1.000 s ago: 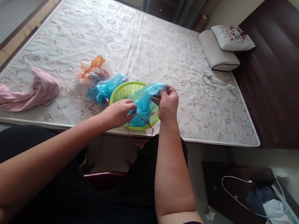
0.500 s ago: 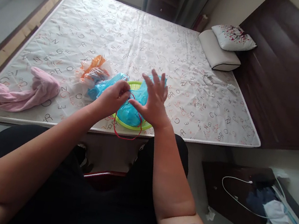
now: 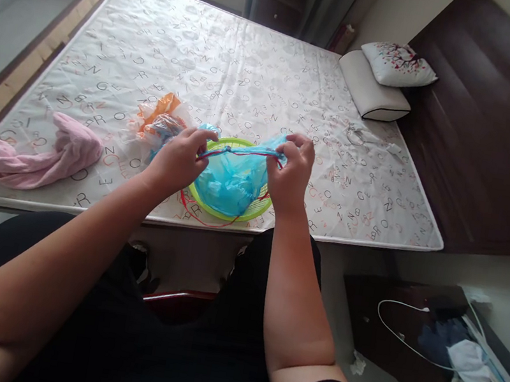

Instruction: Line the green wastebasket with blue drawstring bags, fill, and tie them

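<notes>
A blue plastic bag (image 3: 229,184) rests in a lime-green mesh basket (image 3: 259,208) at the near edge of the mattress. My left hand (image 3: 183,155) is closed on the bag's gathered top at the left. At the right, my right hand (image 3: 292,164) pinches the other end of that twisted strip. Between both hands the blue plastic is stretched taut, with a small knot in it and red string running alongside. A loop of the red string (image 3: 211,225) hangs over the basket's front rim.
Crumpled orange and clear plastic bags (image 3: 163,117) lie left of the basket. A pink cloth (image 3: 48,152) is farther left on the mattress (image 3: 235,72). Two pillows (image 3: 373,87) sit by the headboard (image 3: 486,137). A low dark table (image 3: 371,338) with cable and cloths stands lower right.
My right hand has gone from spread fingers to gripping the bag's top and moved right. My left hand has shifted slightly left, and the plastic is now pulled tight between them.
</notes>
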`<state>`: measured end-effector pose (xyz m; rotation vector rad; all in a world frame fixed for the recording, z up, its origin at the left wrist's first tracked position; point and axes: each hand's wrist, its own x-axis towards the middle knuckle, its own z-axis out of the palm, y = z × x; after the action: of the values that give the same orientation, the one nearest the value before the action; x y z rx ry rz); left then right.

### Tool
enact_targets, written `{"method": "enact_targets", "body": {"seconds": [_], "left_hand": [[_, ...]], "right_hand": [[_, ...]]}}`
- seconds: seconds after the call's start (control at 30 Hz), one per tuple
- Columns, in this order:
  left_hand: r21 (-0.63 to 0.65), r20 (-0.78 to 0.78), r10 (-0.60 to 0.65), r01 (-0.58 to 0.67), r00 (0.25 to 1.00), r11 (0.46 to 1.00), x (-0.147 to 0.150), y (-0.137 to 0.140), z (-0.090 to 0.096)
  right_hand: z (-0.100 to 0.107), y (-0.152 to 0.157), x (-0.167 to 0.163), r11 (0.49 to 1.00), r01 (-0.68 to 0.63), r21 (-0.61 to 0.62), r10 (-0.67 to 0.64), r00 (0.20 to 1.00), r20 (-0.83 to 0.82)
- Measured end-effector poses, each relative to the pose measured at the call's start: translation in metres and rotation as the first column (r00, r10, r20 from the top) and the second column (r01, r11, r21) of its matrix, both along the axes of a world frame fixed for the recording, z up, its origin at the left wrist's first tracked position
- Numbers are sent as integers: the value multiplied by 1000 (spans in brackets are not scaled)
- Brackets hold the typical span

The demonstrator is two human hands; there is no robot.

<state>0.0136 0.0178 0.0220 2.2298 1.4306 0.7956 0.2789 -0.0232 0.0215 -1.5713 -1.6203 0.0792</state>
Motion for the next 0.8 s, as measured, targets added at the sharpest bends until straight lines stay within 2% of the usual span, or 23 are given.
{"method": "enact_targets", "body": {"seconds": [0.1, 0.23, 0.33, 0.47, 0.53, 0.6, 0.63, 0.7, 0.8], "left_hand": [[74, -42, 98, -94, 994, 993, -11, 8, -2], [123, -34, 234, -229, 972, 966, -28, 19, 0], [54, -24, 325, -323, 946, 945, -40, 25, 4], [-89, -49, 405, -408, 913, 909, -56, 31, 9], [-198, 13, 462, -450, 887, 871, -60, 33, 8], [-330, 149, 523, -456, 839, 827, -60, 35, 8], [-400, 230, 546, -433, 806, 808, -59, 36, 8], [-521, 359, 586, -365, 727, 772, -54, 34, 11], [-664, 436, 657, -272, 616, 696, -48, 27, 13]], "right_hand": [[6, -3, 3, 996, 72, 56, -67, 994, -91], [14, -8, 5, 997, 80, 15, -69, 931, -358], [11, -12, 13, 993, 108, -43, -114, 846, -521], [-7, -14, 36, 982, 176, -70, -185, 807, -561], [-17, -15, 47, 978, 173, -117, -208, 773, -599], [-26, -14, 56, 969, 150, -198, -246, 683, -687], [-29, -13, 59, 962, 130, -240, -269, 612, -744], [-32, -13, 63, 954, 62, -294, -292, 429, -855], [-35, -15, 68, 962, -49, -268, -260, 137, -956]]}}
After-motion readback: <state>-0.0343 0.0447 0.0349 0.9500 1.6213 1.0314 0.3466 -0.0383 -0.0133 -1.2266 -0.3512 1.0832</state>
